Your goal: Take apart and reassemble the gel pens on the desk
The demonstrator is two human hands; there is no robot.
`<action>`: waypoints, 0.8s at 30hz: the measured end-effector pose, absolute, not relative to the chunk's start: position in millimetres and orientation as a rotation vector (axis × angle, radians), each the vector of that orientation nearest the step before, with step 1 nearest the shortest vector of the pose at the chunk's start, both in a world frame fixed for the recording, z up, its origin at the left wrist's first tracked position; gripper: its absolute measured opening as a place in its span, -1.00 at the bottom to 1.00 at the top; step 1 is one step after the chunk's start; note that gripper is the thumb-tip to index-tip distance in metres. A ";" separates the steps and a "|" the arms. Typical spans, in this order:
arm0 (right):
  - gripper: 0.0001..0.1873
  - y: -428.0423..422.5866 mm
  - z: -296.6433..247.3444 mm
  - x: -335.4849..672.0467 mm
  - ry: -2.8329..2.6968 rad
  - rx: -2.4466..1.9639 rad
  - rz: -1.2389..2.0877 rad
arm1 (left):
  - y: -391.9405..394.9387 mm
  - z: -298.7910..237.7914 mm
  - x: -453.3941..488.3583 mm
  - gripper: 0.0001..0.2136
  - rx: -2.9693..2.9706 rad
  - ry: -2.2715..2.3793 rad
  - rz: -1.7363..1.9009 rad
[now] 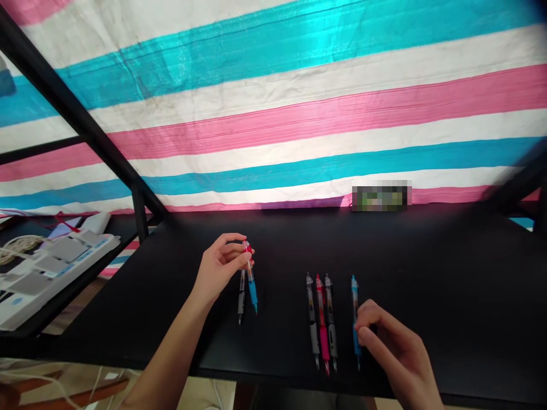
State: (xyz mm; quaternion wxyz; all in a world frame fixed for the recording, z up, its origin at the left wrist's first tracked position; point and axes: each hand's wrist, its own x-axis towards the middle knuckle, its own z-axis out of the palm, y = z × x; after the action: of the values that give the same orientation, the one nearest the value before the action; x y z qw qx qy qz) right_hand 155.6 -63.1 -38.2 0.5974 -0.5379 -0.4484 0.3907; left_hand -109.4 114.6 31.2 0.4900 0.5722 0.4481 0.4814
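My left hand (220,267) is raised a little above the black table (427,267), fingers pinched round the tops of several pens (249,287); a blue one, a grey one and a red tip show, hanging point down. My right hand (395,353) rests near the table's front edge, its fingertips closed on a blue pen (354,319) that lies on the table. Just left of it lie a grey pen (311,319), a pink pen (322,322) and another grey pen (330,322), side by side, tips toward me.
A striped pink, white and turquoise tarp (299,114) hangs behind the table. Black metal frame bars (85,131) rise at the left. A white power strip (51,267) with cables lies on a lower shelf at the left.
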 end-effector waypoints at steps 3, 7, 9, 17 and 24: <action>-0.67 -63.3 -38.2 155.1 -1.035 -1.245 0.921 | 115.8 29.8 -110.0 -0.61 1.388 1.087 1.181; -0.69 -63.6 -38.4 154.6 -1.014 -1.235 0.944 | 116.7 28.5 -110.2 -0.65 1.386 1.083 1.185; -0.68 -63.9 -38.9 154.2 -1.002 -1.234 0.954 | 116.0 29.1 -109.6 -0.65 1.393 1.083 1.172; -0.69 -64.4 -39.4 154.2 -1.000 -1.233 0.964 | 115.6 29.9 -110.7 -0.61 1.394 1.116 1.116; -0.70 -64.2 -39.8 154.4 -0.994 -1.220 0.966 | 119.9 26.1 -112.2 -0.59 1.404 1.126 1.097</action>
State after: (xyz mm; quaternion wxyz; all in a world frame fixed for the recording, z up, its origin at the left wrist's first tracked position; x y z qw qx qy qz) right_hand 154.4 -64.2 -39.8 0.6033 -0.5269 -0.4294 0.4171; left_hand -112.2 119.9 26.1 0.4941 0.5792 0.4645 0.4523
